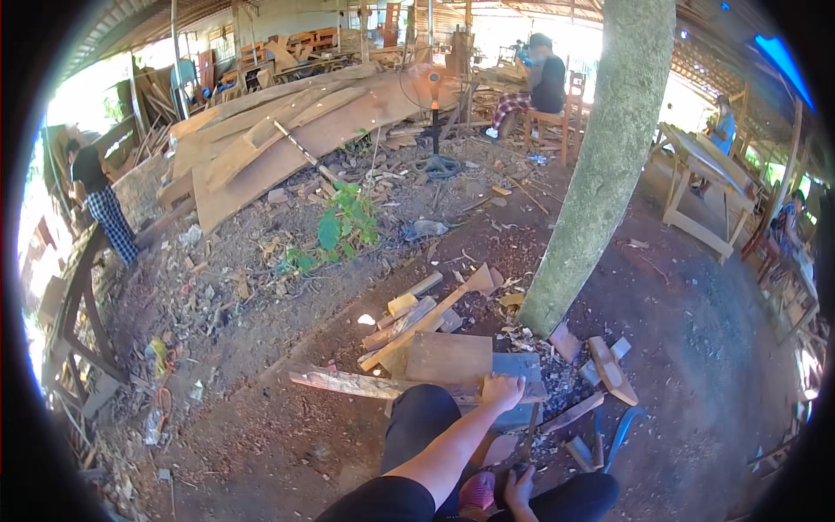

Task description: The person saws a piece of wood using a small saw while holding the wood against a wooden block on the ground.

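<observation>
My left hand (503,393) is closed over the right end of a long, rough-edged wooden piece (348,383), which lies crosswise in front of my knees. Behind that piece a flat brown board (450,358) and a blue-grey flat panel (517,365) sit close together. Low between my legs, my right hand (519,489) is wrapped around the lower end of a narrow, dark, blade-like tool (531,428). The tool points up toward the wooden piece; whether its tip touches the wood I cannot tell. Beside my right hand, a pink shoe (477,491) shows.
A leaning tree trunk (600,174) rises just beyond the workspot. Wood offcuts (417,317) lie ahead, a shaped wooden block (612,372) and a blue curved strip (623,435) to the right. Large planks (287,122), an orange fan (434,78) and several people are farther off.
</observation>
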Tool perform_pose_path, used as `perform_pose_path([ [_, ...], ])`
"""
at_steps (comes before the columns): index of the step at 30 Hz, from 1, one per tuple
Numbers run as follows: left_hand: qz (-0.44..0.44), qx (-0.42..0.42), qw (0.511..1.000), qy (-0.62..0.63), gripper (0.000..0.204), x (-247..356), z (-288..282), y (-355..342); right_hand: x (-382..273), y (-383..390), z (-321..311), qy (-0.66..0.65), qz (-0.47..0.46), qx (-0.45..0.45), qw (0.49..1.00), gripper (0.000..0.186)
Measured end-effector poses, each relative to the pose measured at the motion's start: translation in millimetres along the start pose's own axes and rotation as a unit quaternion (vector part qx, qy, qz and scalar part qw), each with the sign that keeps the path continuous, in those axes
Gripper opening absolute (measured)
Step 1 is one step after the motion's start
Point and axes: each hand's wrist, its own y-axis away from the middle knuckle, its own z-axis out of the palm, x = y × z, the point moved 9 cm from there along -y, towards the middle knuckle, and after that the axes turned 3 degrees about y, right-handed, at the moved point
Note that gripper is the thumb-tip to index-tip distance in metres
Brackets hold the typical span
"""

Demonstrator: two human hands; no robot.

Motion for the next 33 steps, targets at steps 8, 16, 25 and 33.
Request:
perform_pose_path([
  [8,0.13,-0.018,0.991,-0.024,0.051,10,-10,19,15,-3,10,0.024,-0.002,-0.1,0.995,0.063],
  [16,0.093,-0.06,0.993,-0.032,0.061,7,-8,39,4,0,9,0.068,0.036,-0.142,0.987,0.066],
  [25,0.11,-0.044,0.993,0.008,0.055,6,-4,39,-23,6,4,0.008,-0.011,-0.117,0.993,0.06],
  [33,0.17,-0.045,0.984,0.037,0.055,38,11,55,-31,8,-8,0.007,-0.029,-0.087,0.996,0.042],
])
